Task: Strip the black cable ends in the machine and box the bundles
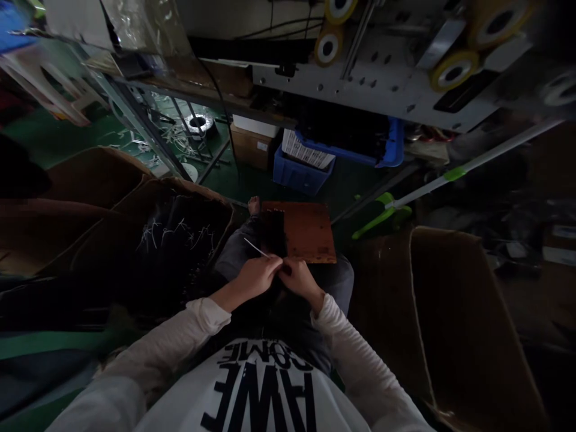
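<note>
Over my lap, my left hand point(257, 275) is closed in a pinch, and a thin white tie point(255, 246) sticks out from its fingers toward the upper left. My right hand point(299, 277) meets it fingertip to fingertip, also closed; whatever sits between its fingers is too small and dark to make out. Just beyond the hands a reddish-brown board point(310, 231) rests across my legs. Dark strands or cables point(273, 231) lie on the board's left part, their near end hidden by my hands.
At my left, an open cardboard box point(227, 207) holds dark bundles with white ties point(164, 231). Another open carton point(416, 288) stands at my right. Ahead is a machine with yellow rollers point(327, 48), above blue bins point(297, 171). A pole with green fittings point(454, 174) slants at right.
</note>
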A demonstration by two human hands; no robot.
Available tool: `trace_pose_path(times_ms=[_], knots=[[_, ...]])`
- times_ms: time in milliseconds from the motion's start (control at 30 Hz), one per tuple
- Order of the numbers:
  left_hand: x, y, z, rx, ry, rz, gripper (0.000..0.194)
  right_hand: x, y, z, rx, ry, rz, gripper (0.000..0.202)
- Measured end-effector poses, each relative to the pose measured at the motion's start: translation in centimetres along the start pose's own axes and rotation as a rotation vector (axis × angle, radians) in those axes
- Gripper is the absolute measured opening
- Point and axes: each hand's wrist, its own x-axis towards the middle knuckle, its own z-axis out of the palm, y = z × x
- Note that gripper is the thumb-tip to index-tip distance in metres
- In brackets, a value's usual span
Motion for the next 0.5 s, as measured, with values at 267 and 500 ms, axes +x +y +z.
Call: trace_pose_path(times_ms=[267,500], knots=[[-1.1,-0.5,1.6,-0.28,0.125,-0.038,0.042,-0.5,1.3,-0.8,0.345,-0.039,0.106,0.01],[0.8,-1.8,2.2,-0.411,0.117,0.058,0.012,-0.5,1.5,-1.5,0.425,-0.131,0.136,0.012]])
